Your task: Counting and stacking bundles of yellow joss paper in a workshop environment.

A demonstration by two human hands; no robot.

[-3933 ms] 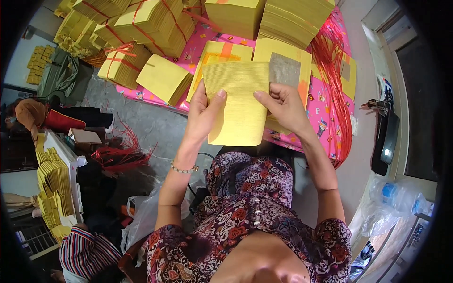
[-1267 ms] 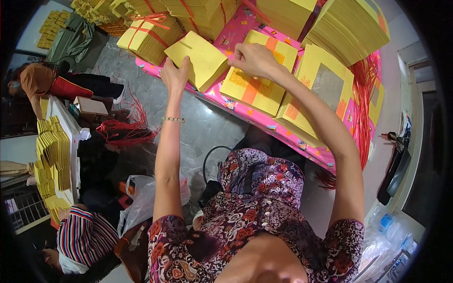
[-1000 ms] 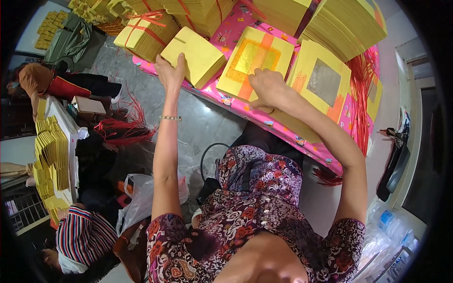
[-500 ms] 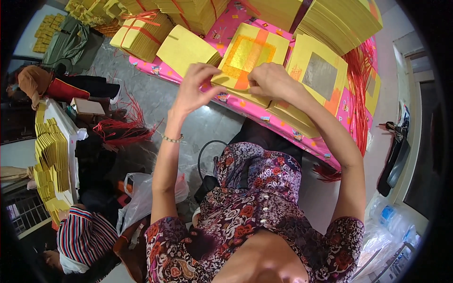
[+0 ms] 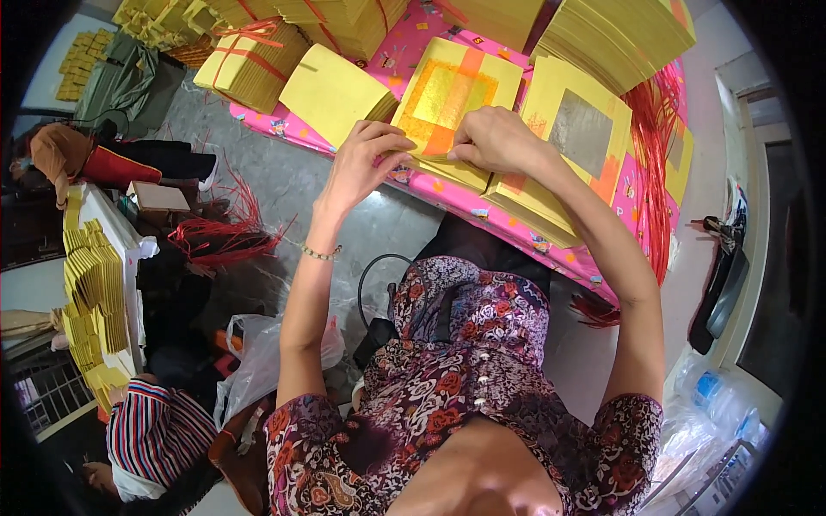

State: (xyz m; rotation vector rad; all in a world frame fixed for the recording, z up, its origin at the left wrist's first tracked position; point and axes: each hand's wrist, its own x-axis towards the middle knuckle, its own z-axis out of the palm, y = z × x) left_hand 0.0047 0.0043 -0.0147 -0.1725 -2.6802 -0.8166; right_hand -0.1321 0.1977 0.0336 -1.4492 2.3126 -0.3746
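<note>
A stack of yellow paper sheets (image 5: 508,73) lies before me, its top sheet bearing a gold foil square and an orange band. At its near left corner my left hand (image 5: 368,159) closes thumb and fingers on the paper edge. My right hand (image 5: 499,140) pinches the near edge by the orange band, covering part of it. A plain yellow stack (image 5: 337,93) sits to the left. To the right lies another stack (image 5: 538,86) with a silver foil square on top.
The pink patterned tablecloth (image 5: 430,193) covers the table. Tied yellow bundles (image 5: 254,69) stand behind, and red strands (image 5: 650,189) hang at the right. On the left are people (image 5: 159,434) near folded yellow paper (image 5: 93,267) and a plastic bag (image 5: 258,357).
My left hand has moved slightly right and down, its spread fingers closing at the paper corner. My right hand stays at the near edge, shifting slightly.
</note>
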